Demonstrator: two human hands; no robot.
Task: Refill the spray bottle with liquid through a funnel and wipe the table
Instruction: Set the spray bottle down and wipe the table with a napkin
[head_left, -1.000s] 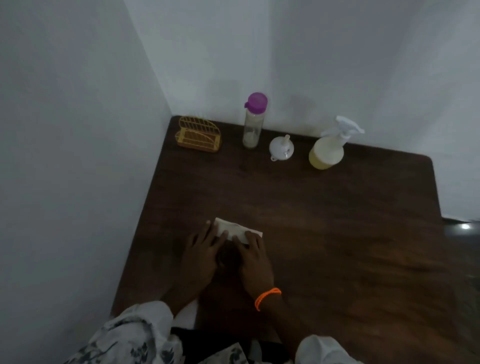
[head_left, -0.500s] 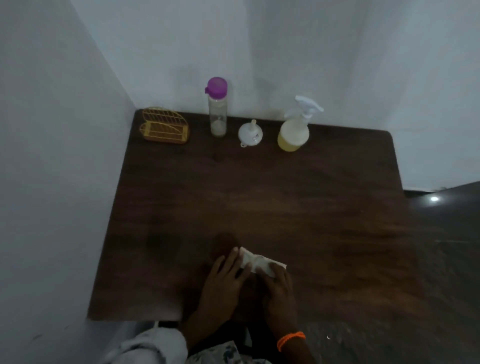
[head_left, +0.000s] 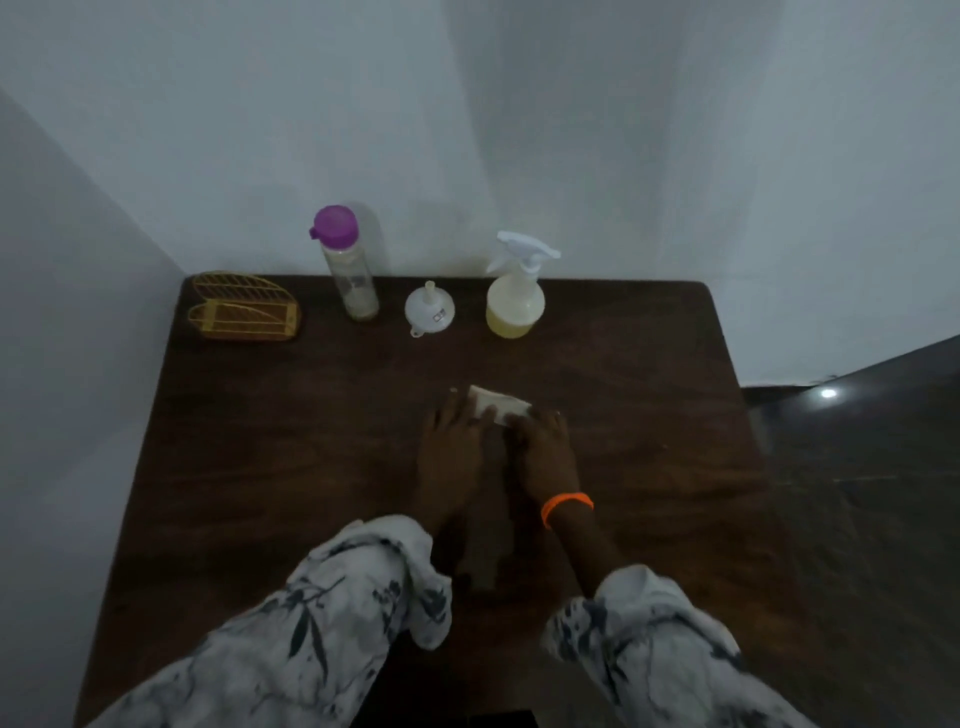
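The dark wooden table (head_left: 649, 364): we are pushing the folded white cloth (head_left: 500, 406) under both flat-pressing hands, left hand (head_left: 453, 448) and right hand (head_left: 544, 451), farther toward the yellow-filled spray bottle (head_left: 515, 297), wiping on.

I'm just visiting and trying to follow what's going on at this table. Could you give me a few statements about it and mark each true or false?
1. Both hands press on the folded cloth on the table. True: the left hand and right hand lie flat on it.
2. The funnel sits in the spray bottle's neck. False: it rests upside down on the table, between the purple-capped bottle and the spray bottle.
3. The spray bottle holds yellowish liquid. True.
4. The orange band is on the left wrist. False: it is on the right wrist.
5. The yellow wire rack stands at the table's far left corner. True.
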